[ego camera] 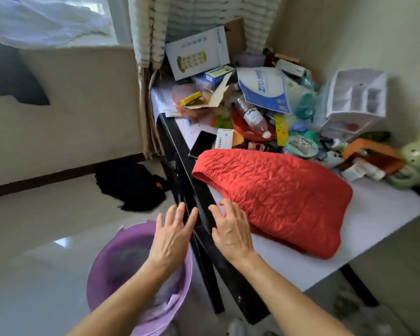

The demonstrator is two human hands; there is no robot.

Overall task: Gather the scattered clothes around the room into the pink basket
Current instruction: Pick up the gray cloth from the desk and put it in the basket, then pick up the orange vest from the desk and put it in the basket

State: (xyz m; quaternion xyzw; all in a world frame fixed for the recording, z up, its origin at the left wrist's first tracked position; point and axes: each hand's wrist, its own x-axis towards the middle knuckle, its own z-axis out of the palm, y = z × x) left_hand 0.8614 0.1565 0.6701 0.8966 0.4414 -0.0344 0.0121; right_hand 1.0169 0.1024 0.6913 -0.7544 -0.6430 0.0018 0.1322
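A red quilted garment (277, 192) lies on the white table (374, 224), near its front edge. My right hand (230, 229) is spread, fingers apart, its fingertips at the garment's near edge. My left hand (172, 236) is also spread and empty, hovering over the table's black edge and above the pink basket (102, 275). The basket stands on the floor at lower left with some cloth inside. A black garment (131, 185) lies crumpled on the floor by the wall, beyond the basket.
The back of the table is piled with clutter: boxes (197, 54), a plastic bottle (252, 117), a phone (203, 143), a white drawer unit (354, 100). A dark cloth (10, 73) hangs on the left wall under white fabric (41, 23). The floor is glossy tile.
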